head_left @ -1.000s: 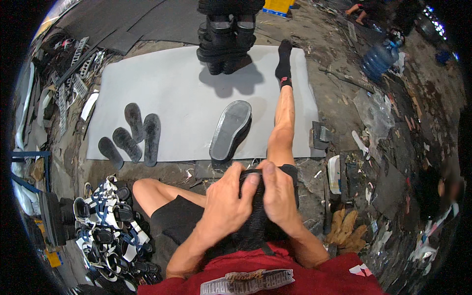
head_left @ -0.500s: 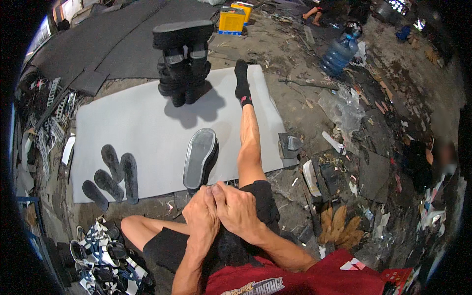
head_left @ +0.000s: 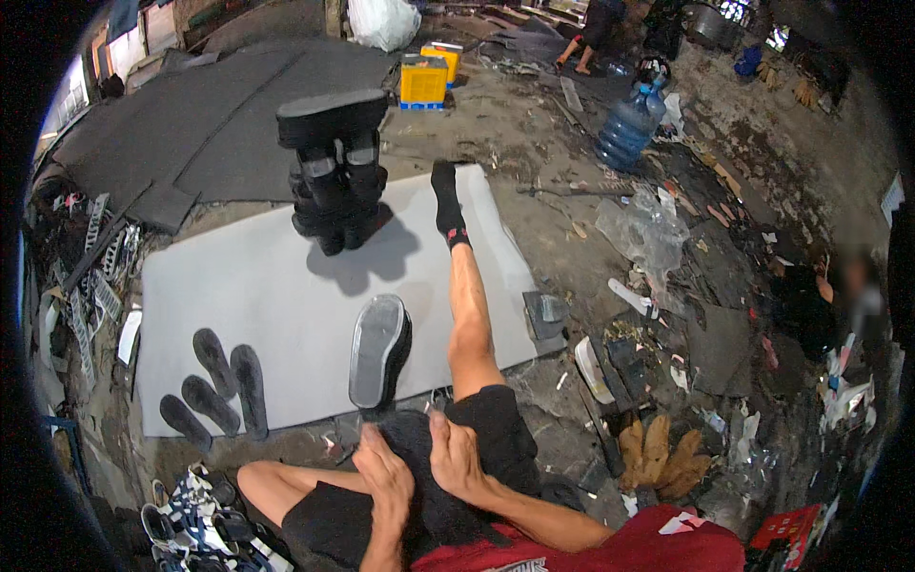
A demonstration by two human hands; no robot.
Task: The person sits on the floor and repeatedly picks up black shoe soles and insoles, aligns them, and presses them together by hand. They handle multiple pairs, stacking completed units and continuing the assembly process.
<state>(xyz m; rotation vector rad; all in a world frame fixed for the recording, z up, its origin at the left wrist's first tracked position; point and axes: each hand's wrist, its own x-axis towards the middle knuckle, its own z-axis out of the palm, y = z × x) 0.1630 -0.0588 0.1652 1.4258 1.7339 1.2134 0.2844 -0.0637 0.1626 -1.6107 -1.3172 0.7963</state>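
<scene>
My left hand [head_left: 386,469] and my right hand [head_left: 458,459] are apart above my lap, fingers curled and thumbs up. Between them is a dark patch [head_left: 416,443]; whether it is a black piece they grip or my shorts, I cannot make out. Just beyond my hands, a thick black shoe sole [head_left: 378,348] with a grey face lies on the pale grey mat [head_left: 248,276]. Several dark flat insoles [head_left: 250,386] lie at the mat's near left. Toward the far edge of the mat stands a stack of black chunky footwear [head_left: 334,176].
My outstretched leg [head_left: 469,315] crosses the mat's right side. White-and-dark straps or sandals [head_left: 205,524] are heaped at lower left. Scraps and brown gloves [head_left: 660,455] litter the right. Farther off are yellow boxes [head_left: 422,81], a blue water jug [head_left: 631,129] and another person's legs [head_left: 577,52].
My hands, pressed together half a second ago, have parted sideways. The whole view has shifted, so the mat and the things on it appear lower. The sole and stack keep their places on the mat.
</scene>
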